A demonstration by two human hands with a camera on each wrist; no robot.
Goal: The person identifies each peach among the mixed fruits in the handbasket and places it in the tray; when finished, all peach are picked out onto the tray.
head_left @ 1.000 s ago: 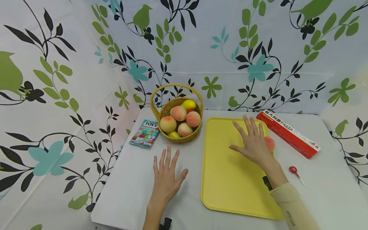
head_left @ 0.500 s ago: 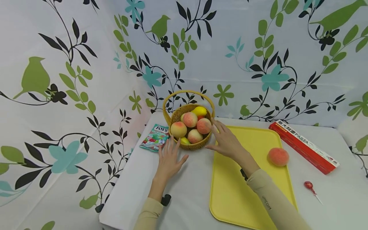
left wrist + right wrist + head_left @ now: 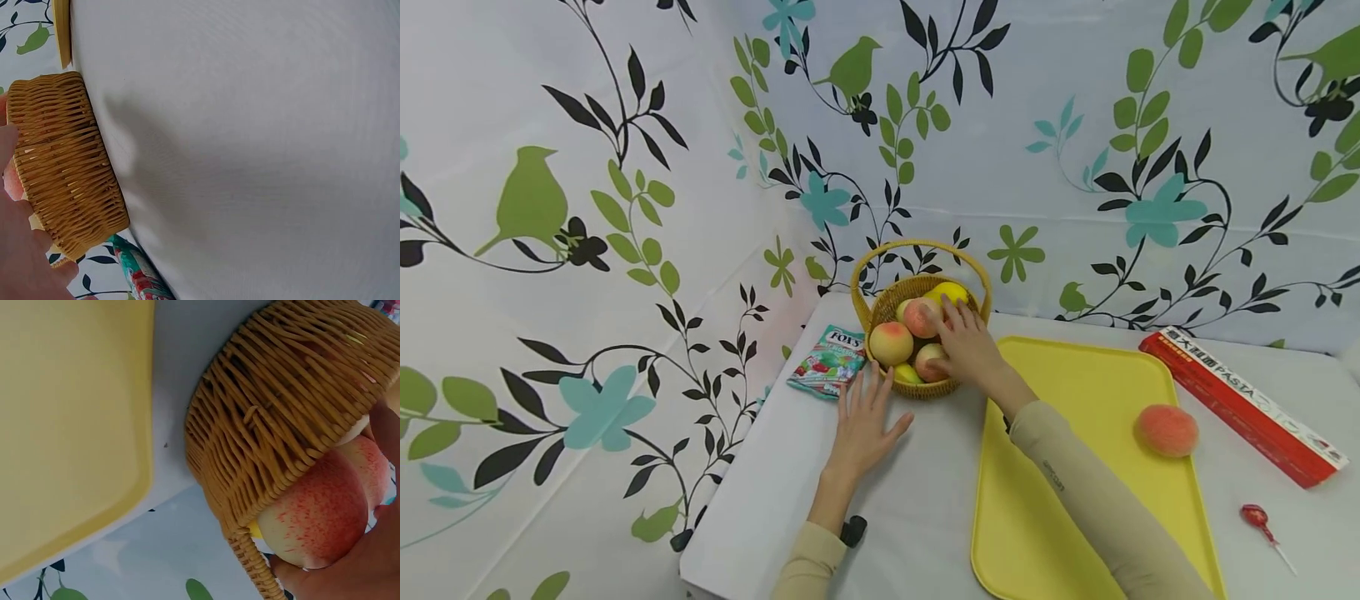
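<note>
A yellow wicker basket (image 3: 942, 390) holding peaches and yellow fruit stands at the back of the table, its handle upright. Over its right side, my right hand (image 3: 972, 343) reaches in, thumb and fingers spread around a red-and-cream peach (image 3: 315, 515). That peach is mostly hidden by the hand in the head view; in the right wrist view it sits at the rim with a fingertip against its side. My left hand (image 3: 861, 429) has its fingers straight, fingertips right at the basket's front left rim, holding nothing.
A FOX'S candy bag (image 3: 829, 361) lies left of the basket. To the right is a yellow tray (image 3: 1037, 492) with one peach (image 3: 1167, 431) near its right edge. Beyond it lie a long red box (image 3: 1240, 404) and a red lollipop (image 3: 1255, 517).
My right hand has moved left from above the tray to the basket and onto a peach. My left hand has moved forward to the basket's front. The head view has shifted left.
</note>
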